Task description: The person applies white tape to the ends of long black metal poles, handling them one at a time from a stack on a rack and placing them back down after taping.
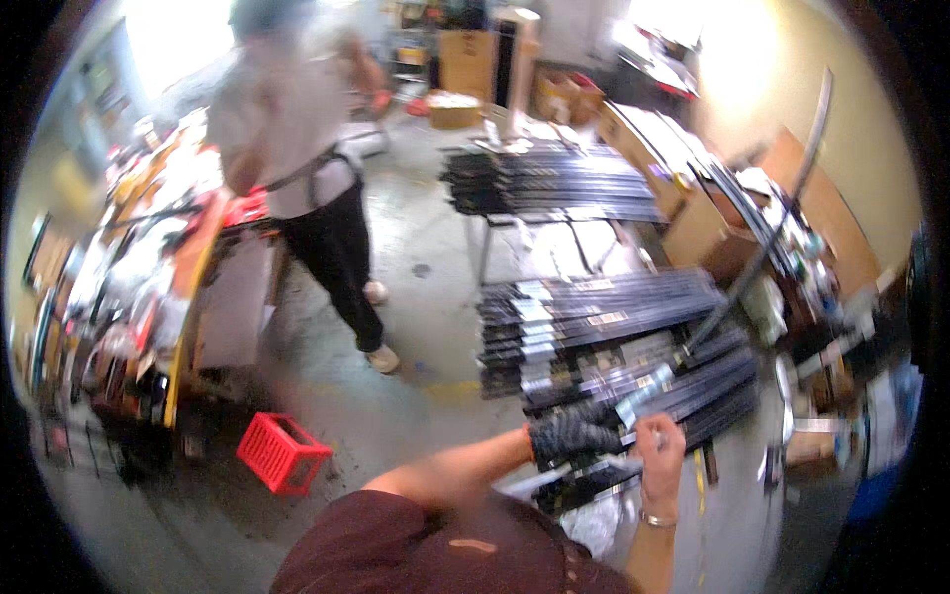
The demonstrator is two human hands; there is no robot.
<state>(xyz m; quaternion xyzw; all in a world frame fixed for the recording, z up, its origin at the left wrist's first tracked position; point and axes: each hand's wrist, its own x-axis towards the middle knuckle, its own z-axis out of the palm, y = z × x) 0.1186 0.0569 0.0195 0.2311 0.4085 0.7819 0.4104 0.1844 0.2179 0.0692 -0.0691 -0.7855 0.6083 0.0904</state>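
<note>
- I saw the left grip (576,433) clasping the bar (757,256), whose long axis slanted up and rightward.
- Right grip (660,447) lay nearby, curled; contents I couldn't tell.

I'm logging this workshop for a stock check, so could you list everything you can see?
Long shiny wrapped strips: at least three stacks, dark, centre to right
Long thin pole-like strip: one, grey, slanting up right from the near stack
Slotted plastic basket: one, red, floor at lower left
Cluttered workbench: one, yellow-edged, left; small items too blurred to count
Cardboard boxes: several, brown, back and right
Co-worker: one, light top, dark trousers, left of centre
Left hand: one, dark patterned glove, at the near stack
Right hand: one, bare, silvery wristband, beside the left
</note>
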